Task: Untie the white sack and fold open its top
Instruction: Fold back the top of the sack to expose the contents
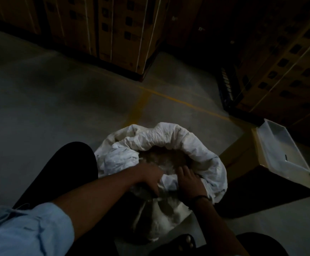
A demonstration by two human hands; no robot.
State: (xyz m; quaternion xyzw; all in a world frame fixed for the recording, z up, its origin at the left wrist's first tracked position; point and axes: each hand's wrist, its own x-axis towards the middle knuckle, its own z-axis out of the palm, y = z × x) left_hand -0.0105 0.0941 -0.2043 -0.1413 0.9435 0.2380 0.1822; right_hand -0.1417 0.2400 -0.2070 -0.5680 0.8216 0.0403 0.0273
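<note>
Dim floor (58,108): white sack (170,139) stood under both hands, mouth open, rim rolled outward beyond fingertips. Left hand (150,179) curled, gripped near rim fold. Right hand (189,182) just beside, on same fold; grip unclear. Plastic tub (287,154) well right of fingers.

I saw the white sack (178,139) standing on the floor (48,98), its far rim rolled open. The left hand (150,179) gripped the near rim's fabric; the right hand (189,182) lay just beside it, grip unclear. At the sack's 3 o'clock, a clear tub (283,150) sat on a cardboard box (243,150).
</note>
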